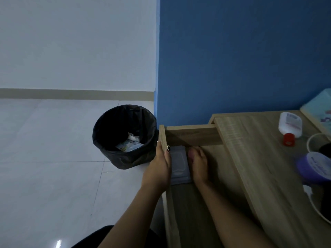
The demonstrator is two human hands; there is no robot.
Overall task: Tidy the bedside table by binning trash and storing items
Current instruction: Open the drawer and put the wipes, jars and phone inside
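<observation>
The wooden bedside table (265,158) has its drawer (197,203) pulled out to the left. A flat pale pack of wet wipes (179,164) lies in the drawer's far left corner. My left hand (159,163) grips the drawer front (162,136), with the thumb over its top edge and the fingers outside. Inside the drawer, my right hand (199,165) lies with fairly straight fingers, its thumb side against the pack's right edge. A black-lined trash bin (123,136) stands on the floor left of the drawer, with crumpled wrappers in it.
On the tabletop lie a white bottle with a red cap (290,126), a purple jar (313,167), a white cup (315,140), a teal tissue box (318,110) and a white cable (311,199). A blue wall stands behind; white floor tiles spread to the left.
</observation>
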